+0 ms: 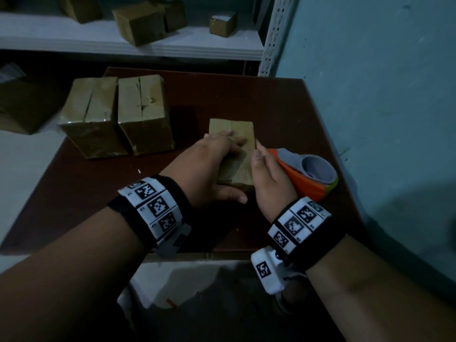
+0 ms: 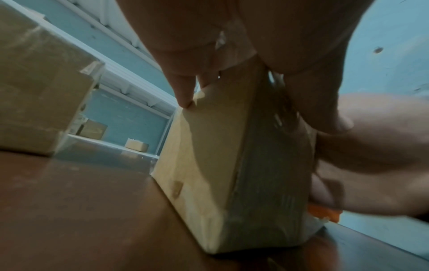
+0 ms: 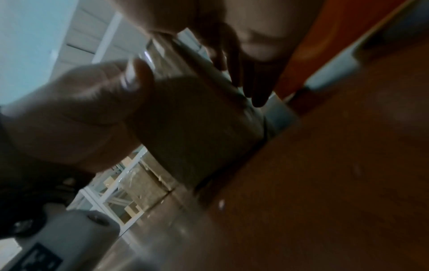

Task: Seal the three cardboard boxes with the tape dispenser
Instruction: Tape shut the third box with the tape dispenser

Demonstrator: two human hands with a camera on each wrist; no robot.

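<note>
A small cardboard box (image 1: 243, 129) lies in the middle of the brown table (image 1: 246, 95), with a seam along its top. My left hand (image 1: 217, 154) rests flat on its top, fingers stretched over it and the thumb against the near end. In the left wrist view the fingertips (image 2: 184, 99) touch the box's (image 2: 209, 155) upper edge. My right hand (image 1: 266, 169) holds the box's right side, thumb on the top edge and fingers down the side face; the right wrist view shows the box (image 3: 197, 119) between them. The orange and grey tape dispenser (image 1: 308, 174) lies on the table just right of that hand.
Two larger cardboard boxes (image 1: 91, 112) (image 1: 142, 112) stand side by side at the table's back left. A white shelf (image 1: 197, 45) behind holds several more boxes. A blue wall (image 1: 370, 95) runs close along the table's right edge.
</note>
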